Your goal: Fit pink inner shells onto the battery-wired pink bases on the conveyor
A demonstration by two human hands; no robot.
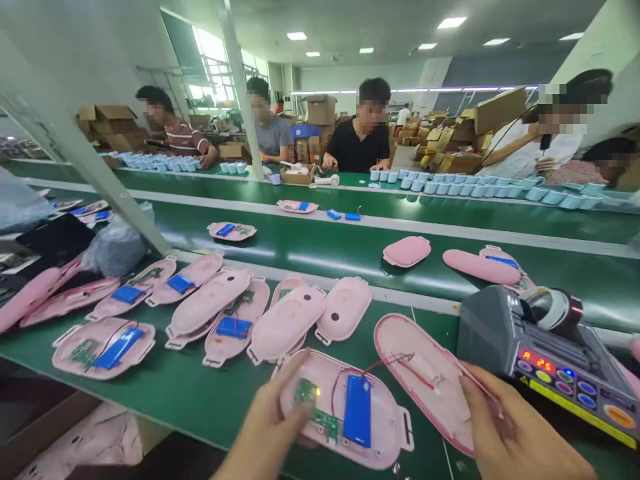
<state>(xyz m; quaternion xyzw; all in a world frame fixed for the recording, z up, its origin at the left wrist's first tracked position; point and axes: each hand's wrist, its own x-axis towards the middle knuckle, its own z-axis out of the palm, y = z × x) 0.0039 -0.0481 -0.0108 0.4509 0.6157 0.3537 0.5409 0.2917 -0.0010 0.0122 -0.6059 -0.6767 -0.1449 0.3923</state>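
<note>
Now your left hand [265,427] sits on the green board [313,408] in a pink shell [387,433], but you cannot tell if it grips. Your right hand [520,427] pinches the rim of a second pink shell [425,373], near the front edge of the table [200,393]. A red wire [395,365] joins both shells, the blue battery [357,410] is in, and they are not closed together yet.

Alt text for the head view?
Two hands work at a green conveyor belt: the left hand on a green circuit board in an open pink shell with a blue battery, the right hand holding a second pink shell. A tape dispenser sits right; co-workers beyond.
</note>
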